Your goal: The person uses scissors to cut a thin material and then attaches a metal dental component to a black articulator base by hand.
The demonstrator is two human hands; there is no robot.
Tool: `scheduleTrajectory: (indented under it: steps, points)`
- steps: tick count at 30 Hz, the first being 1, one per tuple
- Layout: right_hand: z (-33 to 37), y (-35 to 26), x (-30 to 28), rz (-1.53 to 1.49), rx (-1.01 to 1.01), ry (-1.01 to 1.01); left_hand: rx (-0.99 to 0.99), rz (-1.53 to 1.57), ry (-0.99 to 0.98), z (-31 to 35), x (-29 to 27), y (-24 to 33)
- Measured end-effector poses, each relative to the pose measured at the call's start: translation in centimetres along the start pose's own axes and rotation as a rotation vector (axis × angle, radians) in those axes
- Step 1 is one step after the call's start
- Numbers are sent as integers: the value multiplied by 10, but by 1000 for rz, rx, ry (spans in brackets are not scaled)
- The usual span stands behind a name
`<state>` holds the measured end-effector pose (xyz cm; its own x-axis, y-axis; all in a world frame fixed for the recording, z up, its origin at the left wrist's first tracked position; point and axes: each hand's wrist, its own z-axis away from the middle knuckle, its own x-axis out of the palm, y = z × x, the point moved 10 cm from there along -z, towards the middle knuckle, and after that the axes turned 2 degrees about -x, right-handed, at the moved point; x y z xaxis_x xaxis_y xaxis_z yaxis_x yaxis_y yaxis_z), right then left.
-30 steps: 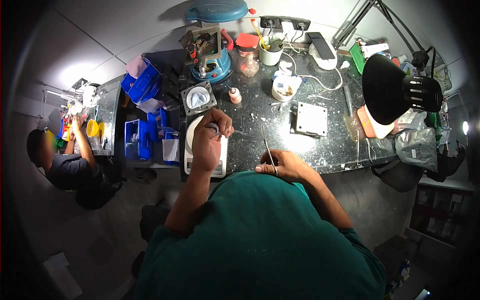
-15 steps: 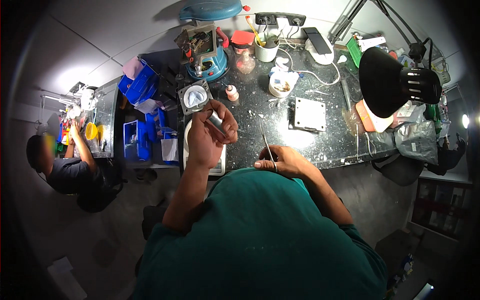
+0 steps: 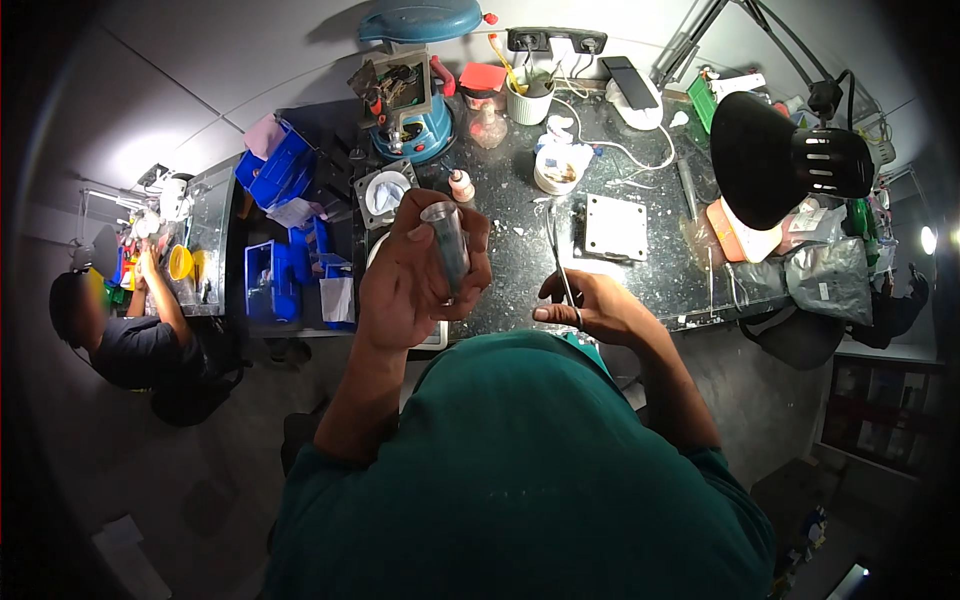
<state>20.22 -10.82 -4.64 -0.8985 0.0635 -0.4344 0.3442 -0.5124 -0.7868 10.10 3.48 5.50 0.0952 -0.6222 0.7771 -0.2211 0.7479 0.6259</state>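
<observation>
My left hand (image 3: 392,290) is wrapped round a clear cylindrical tube (image 3: 449,248), held upright but tilted, its round end facing up. In my right hand (image 3: 610,308), near the bench's front edge, a thin metal spatula (image 3: 557,243) is gripped with its tip pointing away from me. Just beyond the left hand lies a square metal frame with a white round insert (image 3: 388,193), which has a grey form in it. A small pinkish bottle (image 3: 461,187) stands behind the tube. To the right of the spatula rests a square metal plate (image 3: 614,225).
A white tub (image 3: 557,172) and a ribbed cup (image 3: 529,102) stand farther back. A blue machine (image 3: 415,130) is at back left, blue bins (image 3: 270,285) beyond it. A black lamp (image 3: 760,160) overhangs the right side. Another person (image 3: 130,340) works at far left.
My left hand has turned and lifted slightly, bringing the tube more upright with its round end in view. My right hand has moved right and up off the bench edge with the spatula.
</observation>
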Motion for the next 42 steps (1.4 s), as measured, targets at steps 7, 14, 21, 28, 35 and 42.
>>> scheduleTrajectory:
  steps: [7,14,21,28,35,42]
  points:
    - [0,-5,-4,20,-46,6,99,-41,-24,-3,8,5]
    - [0,-10,6,3,-49,-36,171,-141,105,3,-1,5]
    - [-4,-36,-22,154,-152,17,266,-446,229,5,3,16]
    - [5,-128,-50,492,-467,4,274,-635,373,13,0,19]
    - [7,-170,-54,743,-417,-104,332,-747,313,20,-10,18]
    - [0,-165,-53,840,-334,-144,323,-828,335,23,-5,19]
